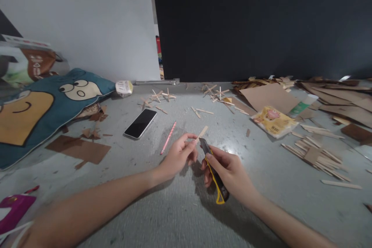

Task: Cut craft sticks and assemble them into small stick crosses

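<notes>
Between the thumb and fingers of my left hand [180, 152] is a flat wooden craft stick [202, 133], its free end pointing up and to the right. My right hand [231, 170] grips a yellow and black utility knife [216, 176], thumb laid along its body. The knife's front end is close to the stick; whether the blade touches it I cannot tell. Both hands are held over the grey surface. A pink patterned pencil [168, 138] lies just left of my left hand, and a phone [140, 124] with a dark screen lies beyond it.
Joined and loose sticks [213, 91] are scattered at the back. To the right lie a bundle of sticks [314, 155], a yellow packet [273, 121], a green-and-white tube [303, 105] and cardboard sheets [263, 99]. A blue cushion [58, 104] and brown cardboard [78, 149] occupy the left.
</notes>
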A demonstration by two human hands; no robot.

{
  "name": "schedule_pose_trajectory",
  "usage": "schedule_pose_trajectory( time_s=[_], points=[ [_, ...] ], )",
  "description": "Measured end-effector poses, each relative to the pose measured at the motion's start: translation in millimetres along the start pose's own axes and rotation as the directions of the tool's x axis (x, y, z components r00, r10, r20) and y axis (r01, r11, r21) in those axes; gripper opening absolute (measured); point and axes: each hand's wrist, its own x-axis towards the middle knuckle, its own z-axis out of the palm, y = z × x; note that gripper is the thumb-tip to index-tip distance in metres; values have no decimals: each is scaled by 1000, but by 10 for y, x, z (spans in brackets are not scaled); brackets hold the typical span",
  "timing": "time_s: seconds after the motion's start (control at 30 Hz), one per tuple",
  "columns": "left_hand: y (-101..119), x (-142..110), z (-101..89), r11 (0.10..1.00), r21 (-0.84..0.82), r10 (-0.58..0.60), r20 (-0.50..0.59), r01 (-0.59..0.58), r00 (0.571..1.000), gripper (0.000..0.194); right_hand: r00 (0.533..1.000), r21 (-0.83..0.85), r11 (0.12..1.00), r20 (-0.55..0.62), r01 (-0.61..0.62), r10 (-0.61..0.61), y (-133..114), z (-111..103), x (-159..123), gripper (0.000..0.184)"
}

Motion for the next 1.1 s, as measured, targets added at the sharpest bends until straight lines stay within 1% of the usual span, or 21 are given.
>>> schedule_pose_trajectory(
  time_s=[0.13,0.27,0.33,0.4,0.43,0.5,0.57,0.63,0.7,0.77,0.93,1.1],
  points=[
    [16,-5,-10,1000,-8,-13,-1,13,1000,43,1000,-26,1000,16,7,-7,19,-2,0,39],
    [45,-33,9,1000,-2,15,7,-15,1000,45,998,-30,999,57,29,-27,53,-5,-26,40],
    [49,-47,24,1000,-7,31,-19,-31,999,46,997,-47,996,30,71,-70,54,-13,-46,40],
    [43,-59,39,999,-1,54,-50,-54,997,45,989,-108,985,-43,135,-140,35,-33,-59,40],
    [38,-65,46,998,15,68,-55,-67,996,45,979,-170,971,-90,169,-186,21,-47,-60,40],
    [29,-81,55,993,75,92,-35,-90,995,43,939,-345,913,-182,218,-292,-8,-82,-49,35],
    [25,-103,56,979,173,103,16,-104,995,41,885,-512,829,-249,224,-392,-19,-118,-21,28],
    [28,-127,52,952,282,98,75,-116,992,41,847,-607,764,-272,217,-457,-5,-149,13,24],
    [36,-146,46,918,374,92,126,-133,988,40,834,-655,723,-259,220,-488,29,-171,42,23],
    [40,-155,42,892,423,98,158,-157,983,40,839,-681,697,-227,227,-495,67,-188,58,23],
    [21,-150,41,882,433,123,169,-185,978,41,866,-703,665,-143,251,-478,129,-220,71,24],
    [2,-158,25,852,481,125,196,-206,973,42,863,-711,648,-116,274,-492,131,-226,87,21]
  ],
)
